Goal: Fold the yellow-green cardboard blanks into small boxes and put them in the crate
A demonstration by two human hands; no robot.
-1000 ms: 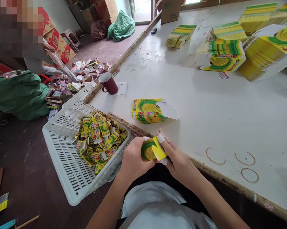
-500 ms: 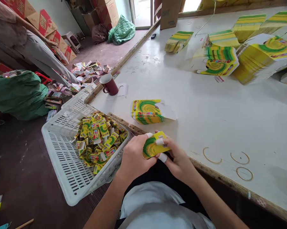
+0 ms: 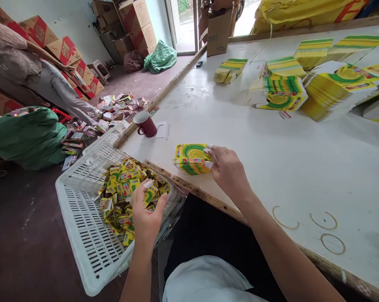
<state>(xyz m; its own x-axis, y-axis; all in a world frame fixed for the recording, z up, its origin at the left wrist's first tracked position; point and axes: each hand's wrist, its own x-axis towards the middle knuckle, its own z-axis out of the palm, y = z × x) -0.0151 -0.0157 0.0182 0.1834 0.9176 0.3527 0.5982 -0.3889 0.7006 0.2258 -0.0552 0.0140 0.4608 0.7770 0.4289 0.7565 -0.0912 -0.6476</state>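
Note:
My left hand [image 3: 147, 214] is above the white plastic basket [image 3: 79, 218], thumb and fingers apart, holding nothing. Beneath it lies a heap of small yellow-green folded cartons [image 3: 115, 180]. At the table edge rests a small stack of flattened yellow-green cartons [image 3: 192, 159]. My right hand [image 3: 228, 167] pinches the right end of this stack between thumb and fingers; whether it grips one carton or more is hidden. White tape wraps several fingertips on both hands.
A maroon mug [image 3: 145, 124] stands on the table's left corner. Larger bundles of flat cartons [image 3: 328, 90] lie at the back right. Rubber bands [image 3: 333, 243] lie at the front right. Another person [image 3: 50, 79] stands at left near scattered boxes and a green sack [image 3: 25, 134].
The carton that was between both hands is out of them. My left hand has moved left over the basket and opened. My right hand has reached forward to the stack.

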